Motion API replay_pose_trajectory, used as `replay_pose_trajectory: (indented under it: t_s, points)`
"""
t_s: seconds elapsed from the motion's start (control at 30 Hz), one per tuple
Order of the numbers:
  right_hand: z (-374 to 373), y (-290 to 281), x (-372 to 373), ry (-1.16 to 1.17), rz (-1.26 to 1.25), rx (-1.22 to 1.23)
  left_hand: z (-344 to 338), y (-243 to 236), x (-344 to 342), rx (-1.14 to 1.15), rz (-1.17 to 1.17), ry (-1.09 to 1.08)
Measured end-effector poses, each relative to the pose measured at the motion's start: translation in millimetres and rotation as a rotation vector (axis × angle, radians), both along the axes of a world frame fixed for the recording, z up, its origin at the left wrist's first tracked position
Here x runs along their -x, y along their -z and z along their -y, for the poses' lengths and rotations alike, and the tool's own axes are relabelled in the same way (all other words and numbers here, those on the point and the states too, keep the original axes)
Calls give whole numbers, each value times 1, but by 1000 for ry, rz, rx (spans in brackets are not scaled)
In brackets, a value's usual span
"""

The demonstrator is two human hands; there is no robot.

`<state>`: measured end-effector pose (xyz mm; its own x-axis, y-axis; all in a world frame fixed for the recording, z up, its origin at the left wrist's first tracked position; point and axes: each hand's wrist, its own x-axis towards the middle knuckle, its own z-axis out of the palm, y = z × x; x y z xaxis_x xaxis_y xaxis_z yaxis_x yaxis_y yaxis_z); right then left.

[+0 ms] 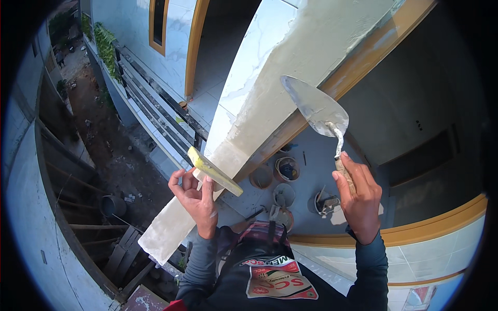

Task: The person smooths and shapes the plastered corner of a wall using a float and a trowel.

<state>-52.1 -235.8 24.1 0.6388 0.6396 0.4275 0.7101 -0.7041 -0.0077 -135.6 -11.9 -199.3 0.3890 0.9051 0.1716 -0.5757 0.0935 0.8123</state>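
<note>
Below — bucket (277,167), dark contents (289,169); left grip (199,203) clasping yellow float (213,171) — right grip (360,199), trowel (315,106).

Bright daylight on the pale wall (270,106), deep shadow in the doorway (223,44), dim room (415,140) at right, sunlit patch on the floor (337,215), trowel (314,105) in clear focus, straight edges bowed by fisheye distortion, black vignette closing the corners

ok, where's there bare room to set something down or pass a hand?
Set-down: the near end of the pale strip, lower-left of the left hand; can't tell if it's dry. Passing: the gap between the yellow float and the trowel in the right hand looks open. Crowded: the floor between the hands, cluttered with buckets.
</note>
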Motion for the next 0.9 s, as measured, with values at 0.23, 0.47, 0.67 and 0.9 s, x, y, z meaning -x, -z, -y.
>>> replay_pose_trajectory:
  t_s: [0.23,0.47,0.67,0.9]
  points:
    - [9,-40,7,-14,108,-387,5,-7,-2,14,24,34]
    - [15,-76,14,39,3,-704,0,-2,4,52,11,42]
    - [1,-104,21,119,-91,-576,-2,13,-2,49,3,27]
    - [3,-92,16,132,-161,-545,-4,3,-4,96,6,49]
